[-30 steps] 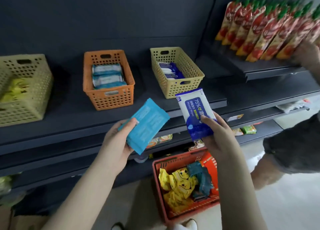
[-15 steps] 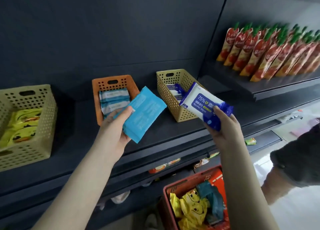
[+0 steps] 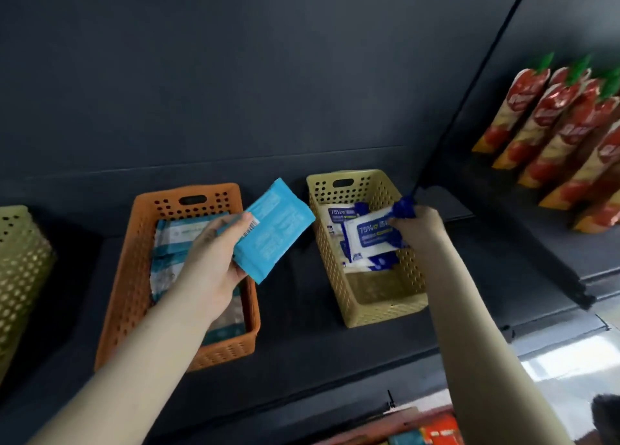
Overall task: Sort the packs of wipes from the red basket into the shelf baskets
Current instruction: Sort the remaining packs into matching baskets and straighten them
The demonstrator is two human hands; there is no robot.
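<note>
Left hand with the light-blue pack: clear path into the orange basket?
Probably yes. The left hand hovers over the open orange basket, gripping the light-blue pack, with nothing between them. The packs inside lie flat, below the rim. The right hand holds a white-and-blue pack at the yellow basket.

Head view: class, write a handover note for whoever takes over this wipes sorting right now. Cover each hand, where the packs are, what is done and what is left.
Left hand holds a teal pack over the orange basket's right edge, not yet released.
Right hand pinches a white-and-blue pack, lowered into the yellow basket.
Done: striped packs lie in the orange basket, and blue packs lie in the yellow one.
Left: release both packs, then carry on from the red basket, which is mostly out of frame below.
</note>
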